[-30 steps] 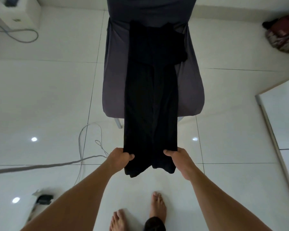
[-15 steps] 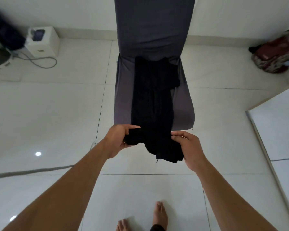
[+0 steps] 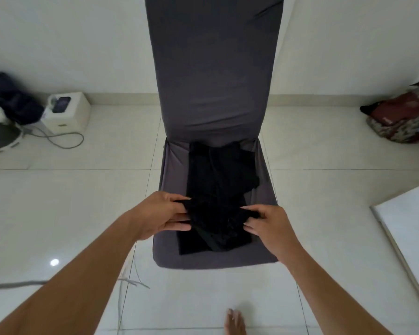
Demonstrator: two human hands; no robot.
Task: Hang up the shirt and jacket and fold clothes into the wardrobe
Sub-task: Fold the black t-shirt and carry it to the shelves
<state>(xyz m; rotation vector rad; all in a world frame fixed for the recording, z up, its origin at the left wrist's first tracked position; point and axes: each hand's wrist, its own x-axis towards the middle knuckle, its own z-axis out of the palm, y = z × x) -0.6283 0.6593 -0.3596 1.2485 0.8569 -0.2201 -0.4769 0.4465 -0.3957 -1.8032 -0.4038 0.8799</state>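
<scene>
Hem end, hanging off chair front a second ago, now carried up over seat: lengthwise fold under way. Left hand (image 3: 160, 213) pinches folded edge, thumb above, fingers beneath. Right hand (image 3: 269, 226) pinches opposite corner. Black garment (image 3: 218, 180) lies doubled on grey chair (image 3: 215, 261) seat, far end against backrest. Probably one more fold needed before storing. Wardrobe not in view. White box (image 3: 67, 119) by wall: dark device (image 3: 61, 104) on top, inside hidden.

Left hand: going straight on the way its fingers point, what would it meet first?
The left hand points rightward into the bunched black garment it pinches. Past that fold it would probably meet the right hand, though depth is unclear.
</scene>
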